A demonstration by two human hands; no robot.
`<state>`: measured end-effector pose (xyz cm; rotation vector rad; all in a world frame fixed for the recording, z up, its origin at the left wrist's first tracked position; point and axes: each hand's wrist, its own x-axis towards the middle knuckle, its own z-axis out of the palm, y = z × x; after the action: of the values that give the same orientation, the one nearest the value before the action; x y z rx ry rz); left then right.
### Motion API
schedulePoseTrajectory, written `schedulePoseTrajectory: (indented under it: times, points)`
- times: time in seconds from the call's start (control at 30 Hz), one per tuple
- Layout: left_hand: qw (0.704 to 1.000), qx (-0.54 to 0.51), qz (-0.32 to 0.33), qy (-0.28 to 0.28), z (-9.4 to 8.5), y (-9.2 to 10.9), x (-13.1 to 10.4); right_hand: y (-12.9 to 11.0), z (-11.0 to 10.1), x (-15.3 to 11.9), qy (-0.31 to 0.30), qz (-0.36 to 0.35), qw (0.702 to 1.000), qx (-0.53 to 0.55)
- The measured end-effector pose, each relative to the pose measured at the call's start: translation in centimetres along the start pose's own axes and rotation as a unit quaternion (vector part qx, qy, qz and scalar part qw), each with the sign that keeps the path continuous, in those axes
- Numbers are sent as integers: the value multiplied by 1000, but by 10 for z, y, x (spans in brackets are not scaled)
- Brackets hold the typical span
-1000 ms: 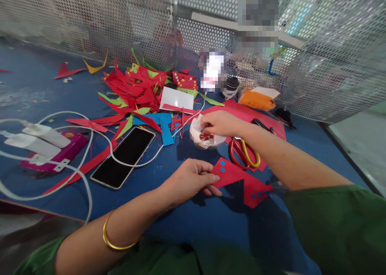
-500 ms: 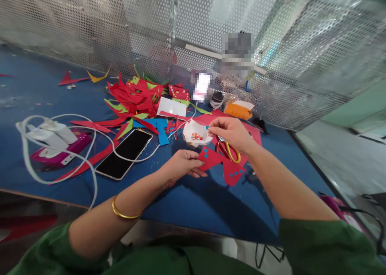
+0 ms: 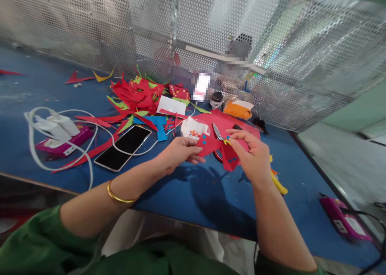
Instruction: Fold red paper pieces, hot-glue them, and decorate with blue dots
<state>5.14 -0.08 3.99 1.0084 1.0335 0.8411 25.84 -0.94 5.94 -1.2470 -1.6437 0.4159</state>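
Note:
My left hand (image 3: 182,151) pinches the left end of a red paper cutout (image 3: 211,146), shaped like a bow with small blue squares stuck on both ends. My right hand (image 3: 251,152) is closed at the thumb and forefinger on a small blue paper piece (image 3: 228,138), just above the cutout's right end. Behind the cutout lie scissors (image 3: 217,131) with pointed metal blades and red and yellow handles, partly hidden. A white-lined bowl (image 3: 187,126) holding small coloured bits stands just beyond my left fingertips.
Red and green paper scraps (image 3: 140,94) are heaped at the back left. A dark phone (image 3: 123,148), white cables and a purple power strip (image 3: 64,140) lie on the left. An orange packet (image 3: 238,109) sits near the mesh partition (image 3: 205,17). Another purple power strip (image 3: 345,218) is at right.
My right hand has moved from beside the bowl, right and towards me, carrying the blue piece over the cutout's right end. My left hand keeps its hold and has shifted slightly up.

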Motion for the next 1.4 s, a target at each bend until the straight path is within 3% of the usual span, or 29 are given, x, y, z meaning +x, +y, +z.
schedulePoseTrajectory:
  times: [0.23,0.43,0.6,0.83,1.03,1.1,1.2,1.3,1.4]
  points:
    - [996,75,44,6,-7,-4,8,14,-1,-1,-134,111,980,94]
    - [996,75,27,-45,-9,-12,7,14,9,-3,-181,126,971,92]
    - [996,67,27,-44,-10,-13,6,16,13,-6,-172,131,975,57]
    - [990,23,130,52,-9,-11,4,14,13,-5,-139,157,975,72]
    - [996,54,77,-10,-9,-13,2,18,15,-5,-134,155,977,57]
    - [997,51,58,-7,-8,-15,3,17,16,-6,-114,127,985,37]
    - [998,27,47,9,-7,-17,4,14,18,-9,-44,-10,997,-59]
    - [999,-4,35,13,-7,-16,2,7,23,-14,17,-179,966,-187]
    - [999,-30,26,9,-6,-15,1,2,27,-21,23,-279,920,-275]
